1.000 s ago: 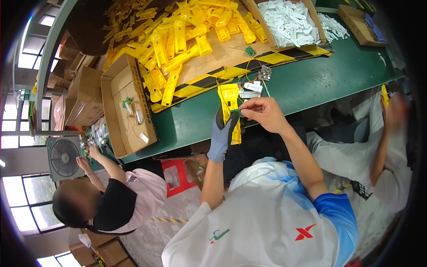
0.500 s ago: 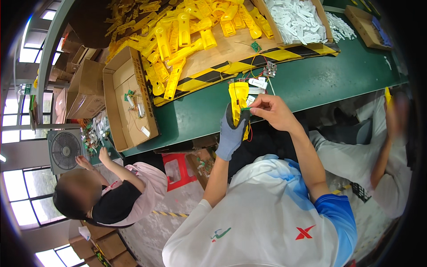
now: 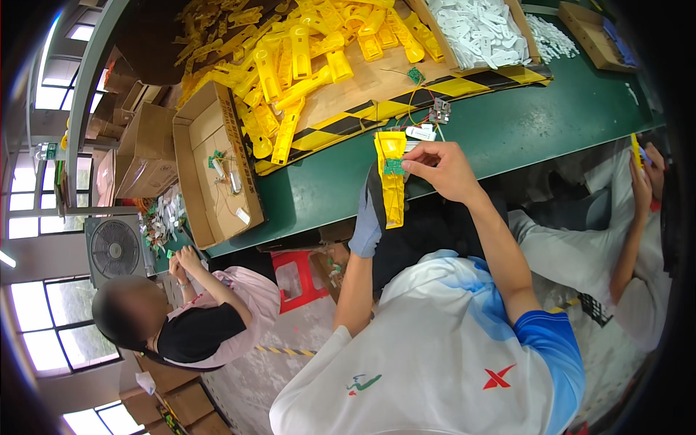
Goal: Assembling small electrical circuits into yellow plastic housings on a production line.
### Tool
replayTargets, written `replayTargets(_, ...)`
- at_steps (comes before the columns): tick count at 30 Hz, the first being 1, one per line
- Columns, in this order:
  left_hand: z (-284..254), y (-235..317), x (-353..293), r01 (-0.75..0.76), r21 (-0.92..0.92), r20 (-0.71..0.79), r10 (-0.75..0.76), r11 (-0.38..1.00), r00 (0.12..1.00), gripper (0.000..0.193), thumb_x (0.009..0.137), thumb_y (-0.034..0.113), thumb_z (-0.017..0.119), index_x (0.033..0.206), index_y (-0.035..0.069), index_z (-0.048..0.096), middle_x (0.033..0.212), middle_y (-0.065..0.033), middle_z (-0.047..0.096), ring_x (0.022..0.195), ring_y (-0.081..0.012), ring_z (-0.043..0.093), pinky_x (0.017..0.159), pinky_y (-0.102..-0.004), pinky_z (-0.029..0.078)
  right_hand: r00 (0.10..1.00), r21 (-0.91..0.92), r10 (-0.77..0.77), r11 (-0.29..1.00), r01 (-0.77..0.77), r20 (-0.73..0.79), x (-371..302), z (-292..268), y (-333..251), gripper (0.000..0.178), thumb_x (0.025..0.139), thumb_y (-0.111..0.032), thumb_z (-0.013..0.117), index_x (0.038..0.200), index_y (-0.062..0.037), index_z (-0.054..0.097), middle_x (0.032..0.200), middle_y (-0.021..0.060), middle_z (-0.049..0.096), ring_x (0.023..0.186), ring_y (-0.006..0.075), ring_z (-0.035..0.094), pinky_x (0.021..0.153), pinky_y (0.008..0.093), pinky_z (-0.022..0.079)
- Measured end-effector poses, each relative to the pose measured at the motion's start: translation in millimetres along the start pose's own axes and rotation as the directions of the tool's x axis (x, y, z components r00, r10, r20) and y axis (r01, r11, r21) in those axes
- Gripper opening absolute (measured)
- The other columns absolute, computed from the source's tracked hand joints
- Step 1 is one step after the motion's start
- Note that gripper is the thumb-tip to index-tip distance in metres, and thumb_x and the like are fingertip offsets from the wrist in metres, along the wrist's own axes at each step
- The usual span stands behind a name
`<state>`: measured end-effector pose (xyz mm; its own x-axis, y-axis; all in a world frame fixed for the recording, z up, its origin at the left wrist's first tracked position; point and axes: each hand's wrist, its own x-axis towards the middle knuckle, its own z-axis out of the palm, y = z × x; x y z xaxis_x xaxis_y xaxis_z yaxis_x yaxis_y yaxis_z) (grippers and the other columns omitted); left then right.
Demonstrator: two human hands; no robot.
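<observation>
My left hand [image 3: 368,217], in a grey-blue glove with dark fingers, grips a long yellow plastic housing half [image 3: 394,199] upright at the table's front edge. Its hollow inner side faces up. My bare right hand [image 3: 448,172] pinches a small green circuit board [image 3: 393,167] between thumb and fingertips, over the upper part of the housing. Whether the board touches the housing I cannot tell. Just beyond my hands lie a white plastic part [image 3: 421,133] and a metal piece [image 3: 439,111] with thin wires. Another small green board [image 3: 415,75] rests farther back.
A heap of yellow housings [image 3: 301,54] fills the back, behind a yellow-black striped edge [image 3: 348,129]. White parts [image 3: 478,32] fill a box at back right. A cardboard tray [image 3: 192,174] holds wired boards at left. One co-worker [image 3: 210,312] sits left, another [image 3: 616,239] right.
The green board has moved from the housing's right side to lie across its upper part, its flat face showing. The housing has turned, showing its hollow side more fully.
</observation>
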<state>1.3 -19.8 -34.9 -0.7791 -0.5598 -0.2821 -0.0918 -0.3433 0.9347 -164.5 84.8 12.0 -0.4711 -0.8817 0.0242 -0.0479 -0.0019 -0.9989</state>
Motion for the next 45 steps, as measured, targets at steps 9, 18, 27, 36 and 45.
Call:
replayTargets(9,11.4,16.4,-2.5,0.01,-0.053,-0.046,-0.012,0.999,0.999,0.036,0.1,0.037,0.046,0.119,0.006,0.049,0.095,-0.0095,0.061,0.073,-0.0185,0.065,0.061,-0.0317,0.058,1.0,0.008,-0.011,1.0,0.011,-0.029,1.8,-1.7,1.4,0.012,0.085,-0.008,0.073,0.09,0.0027,0.072,0.076,0.0035,0.07,0.067,0.0051,0.061,0.063,0.0214,0.049)
replayTargets(18,4.9,11.5,0.8,0.051,-0.147,0.047,-0.045,0.988,0.998,0.043,0.102,0.043,0.046,0.124,0.006,0.05,0.09,-0.0102,0.064,0.071,-0.0181,0.066,0.06,-0.0316,0.056,0.999,-0.025,-0.007,1.0,0.006,-0.036,2.9,-6.9,3.6,0.012,0.084,-0.009,0.074,0.088,0.0019,0.072,0.075,0.0015,0.069,0.066,0.0037,0.058,0.063,0.0203,0.047)
replayTargets(27,17.1,19.6,-1.3,0.003,-0.108,-0.044,-0.008,0.994,0.999,0.035,0.103,0.032,0.048,0.124,0.004,0.049,0.088,-0.011,0.065,0.069,-0.0193,0.066,0.058,-0.032,0.057,0.995,0.095,0.043,0.995,-0.035,-0.091,0.8,9.5,15.5,0.013,0.083,-0.009,0.075,0.088,0.0026,0.071,0.076,0.003,0.069,0.066,0.005,0.06,0.063,0.0213,0.049)
replayTargets(36,11.1,11.9,1.5,-0.029,-0.191,-0.083,0.013,0.981,0.996,0.036,0.101,0.032,0.05,0.125,0.005,0.048,0.091,-0.0109,0.063,0.07,-0.0199,0.066,0.058,-0.0338,0.059,0.993,0.19,0.064,0.981,-0.044,-0.1,6.6,18.0,25.8,0.014,0.084,-0.01,0.075,0.086,0.0013,0.068,0.074,0.0013,0.067,0.066,0.0045,0.059,0.064,0.0206,0.048)
replayTargets(45,-0.6,-8.6,15.8,-0.058,-0.004,-0.16,0.056,0.998,0.986,0.03,0.098,0.025,0.059,0.119,0.004,0.053,0.086,-0.0072,0.062,0.066,-0.018,0.064,0.057,-0.0309,0.055,0.997,0.054,0.036,0.998,-0.032,-0.067,5.6,16.5,24.0,0.014,0.087,-0.013,0.073,0.088,0.0007,0.07,0.076,0.0012,0.068,0.069,0.0055,0.059,0.064,0.0232,0.048)
